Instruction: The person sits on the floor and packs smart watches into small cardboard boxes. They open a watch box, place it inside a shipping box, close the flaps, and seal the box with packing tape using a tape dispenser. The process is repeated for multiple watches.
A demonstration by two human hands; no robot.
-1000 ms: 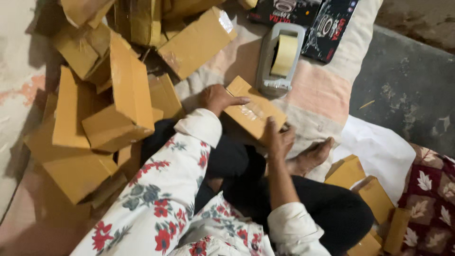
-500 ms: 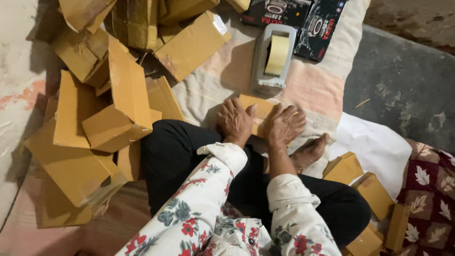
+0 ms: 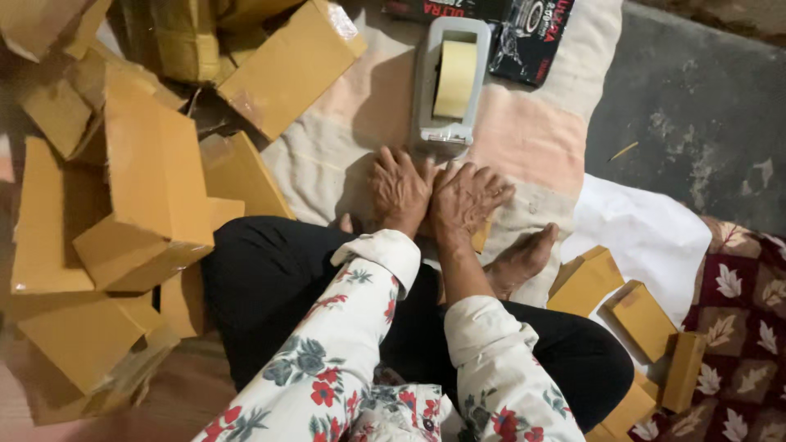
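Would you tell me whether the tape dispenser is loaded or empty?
Loaded: the grey tape dispenser holds a pale yellow tape roll in its cradle.

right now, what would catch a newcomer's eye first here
The left hand and right hand press side by side on a small cardboard box, mostly hidden beneath them, on the quilt. Just beyond stands a grey tape dispenser, and a heap of cardboard boxes fills the left side.
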